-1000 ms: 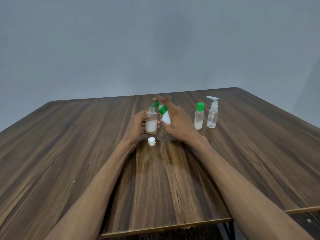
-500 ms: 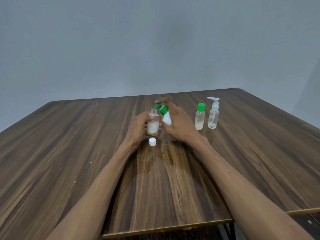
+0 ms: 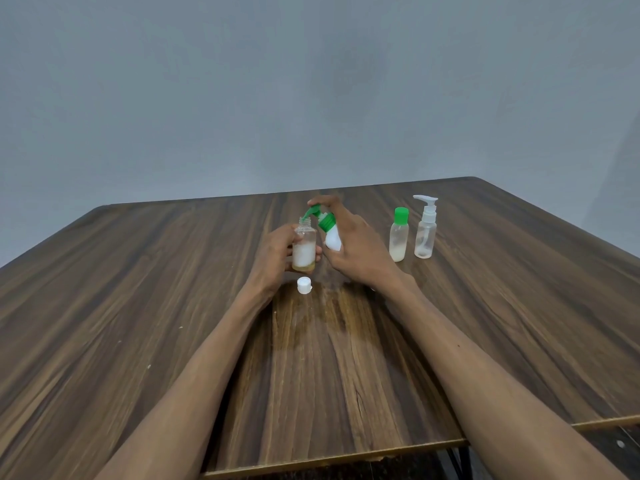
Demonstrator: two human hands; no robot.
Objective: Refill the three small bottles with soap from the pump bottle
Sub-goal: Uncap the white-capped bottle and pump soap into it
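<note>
White soap part-fills the open bottle (image 3: 304, 249) gripped by left hand (image 3: 277, 256); right hand (image 3: 353, 251) grips the pump bottle (image 3: 330, 233).

Single head view, looking forward and down over table (image 3: 138, 306); hands mid-distance, centre frame.

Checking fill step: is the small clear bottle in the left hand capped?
Uncapped: small clear bottle shows bare threaded neck; white ribbed cap lies on the wooden table.
</note>
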